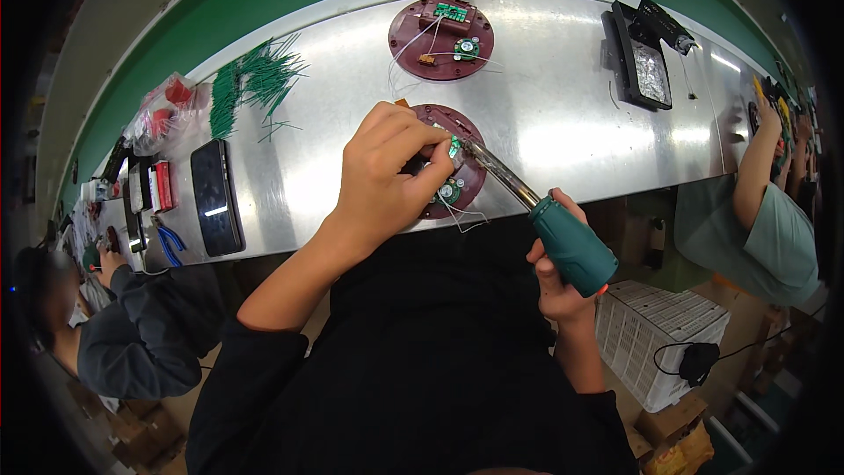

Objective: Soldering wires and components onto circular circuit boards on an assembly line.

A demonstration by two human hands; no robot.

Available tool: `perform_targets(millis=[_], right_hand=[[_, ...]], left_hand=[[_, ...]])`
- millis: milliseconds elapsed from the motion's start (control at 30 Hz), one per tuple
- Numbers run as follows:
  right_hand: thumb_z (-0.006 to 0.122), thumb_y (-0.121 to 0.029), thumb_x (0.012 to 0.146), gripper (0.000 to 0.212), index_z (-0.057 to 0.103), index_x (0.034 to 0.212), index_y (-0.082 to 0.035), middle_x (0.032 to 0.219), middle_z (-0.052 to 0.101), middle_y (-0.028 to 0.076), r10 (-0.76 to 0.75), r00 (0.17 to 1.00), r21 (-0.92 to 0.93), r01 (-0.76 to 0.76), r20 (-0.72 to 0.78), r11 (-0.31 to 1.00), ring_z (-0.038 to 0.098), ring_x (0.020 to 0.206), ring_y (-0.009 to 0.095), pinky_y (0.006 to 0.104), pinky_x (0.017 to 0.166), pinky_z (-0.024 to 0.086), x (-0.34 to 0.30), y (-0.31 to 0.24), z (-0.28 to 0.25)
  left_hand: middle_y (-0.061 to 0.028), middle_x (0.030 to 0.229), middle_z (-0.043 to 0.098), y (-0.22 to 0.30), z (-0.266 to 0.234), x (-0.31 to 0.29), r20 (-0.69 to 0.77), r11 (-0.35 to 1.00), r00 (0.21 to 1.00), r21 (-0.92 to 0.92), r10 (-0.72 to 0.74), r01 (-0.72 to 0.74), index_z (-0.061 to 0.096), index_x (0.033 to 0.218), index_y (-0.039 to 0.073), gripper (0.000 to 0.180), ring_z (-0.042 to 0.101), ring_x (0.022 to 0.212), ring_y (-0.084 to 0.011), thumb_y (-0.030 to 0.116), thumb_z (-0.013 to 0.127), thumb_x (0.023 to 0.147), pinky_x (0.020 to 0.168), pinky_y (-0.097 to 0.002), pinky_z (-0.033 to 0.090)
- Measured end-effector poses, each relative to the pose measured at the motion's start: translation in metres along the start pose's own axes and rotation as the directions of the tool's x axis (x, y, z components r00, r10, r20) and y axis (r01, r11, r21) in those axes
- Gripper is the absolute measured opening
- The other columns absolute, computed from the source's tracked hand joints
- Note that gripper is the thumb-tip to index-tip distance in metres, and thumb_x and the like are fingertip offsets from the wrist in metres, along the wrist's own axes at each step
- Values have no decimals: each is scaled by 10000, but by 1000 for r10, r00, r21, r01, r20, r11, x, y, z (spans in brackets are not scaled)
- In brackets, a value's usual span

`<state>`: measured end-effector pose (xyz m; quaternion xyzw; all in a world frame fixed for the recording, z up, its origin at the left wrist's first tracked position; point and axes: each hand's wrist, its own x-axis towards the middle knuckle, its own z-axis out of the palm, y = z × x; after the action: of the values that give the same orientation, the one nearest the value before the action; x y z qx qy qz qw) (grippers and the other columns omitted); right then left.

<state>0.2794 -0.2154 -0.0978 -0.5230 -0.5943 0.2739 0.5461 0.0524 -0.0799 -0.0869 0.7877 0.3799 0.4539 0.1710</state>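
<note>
A maroon round base (475,183) lies on the metal bench close to my body, with a small green circuit board (454,147) and a round green part (449,191) on it. Over its left side is my left hand (378,167), thumb and forefinger pinched together at the board; what they hold is too small to make out. My right hand (561,290) grips a soldering iron (571,242) by its teal handle. The iron's metal barrel slants up to the left, its tip close to the board by my left fingertips. Thin white wires trail off the base's near edge.
A second maroon base (409,48) with wires sits farther back. Left are green wires (255,84), a phone (216,198), blue-handled pliers (167,242) and a plastic bag (163,114). A black soldering stand (629,57) is back right. Co-workers sit on both sides; a white crate (659,334) stands below.
</note>
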Motion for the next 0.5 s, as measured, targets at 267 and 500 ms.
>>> perform_targets(millis=[267, 500], right_hand=[[685, -354, 1036, 431, 674, 1169, 56, 941, 706, 131, 131, 991, 216, -119, -42, 969, 675, 763, 181, 339, 772, 563, -15, 3, -5], [620, -343, 1077, 448, 610, 1258, 67, 1002, 694, 139, 131, 987, 373, -88, -93, 924, 678, 863, 180, 345, 773, 578, -1, -2, 7]], left_hand=[[-98, 804, 711, 1, -1, 1, 14, 1000, 1000, 13, 9, -9, 757, 871, 26, 119, 685, 784, -262, -6, 791, 761, 925, -440, 601], [-83, 787, 703, 4, -1, 0, 29, 999, 1000, 50, 1, -3, 748, 855, 28, 110, 672, 760, -251, -5, 790, 759, 935, -427, 603]])
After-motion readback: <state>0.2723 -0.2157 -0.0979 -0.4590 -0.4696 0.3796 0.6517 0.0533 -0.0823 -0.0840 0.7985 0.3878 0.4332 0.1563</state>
